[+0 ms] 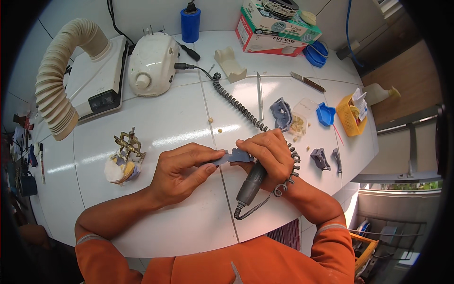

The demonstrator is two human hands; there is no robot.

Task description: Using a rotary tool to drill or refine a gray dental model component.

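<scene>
Between the thumb and fingers of my left hand point(182, 166) is one end of a small blue-grey dental model piece point(232, 156). My right hand point(268, 154) is closed around a dark grey rotary handpiece point(251, 183), its cable end pointing down toward me. The right fingers also meet the far end of the model piece. The handpiece's working tip is hidden behind my right hand. A coiled black cord point(239, 106) runs from the cream control box point(153, 66) to the handpiece, looping beside my right wrist.
Left of my hands stands a brass articulator point(128, 142) holding a model. To the right lie blue-grey models point(282, 113), a clear box of tooth-coloured pieces point(298, 124), a blue tray point(326, 113), a knife point(307, 82) and a yellow basket point(351, 116). A ribbed suction hose point(52, 94) arches at far left.
</scene>
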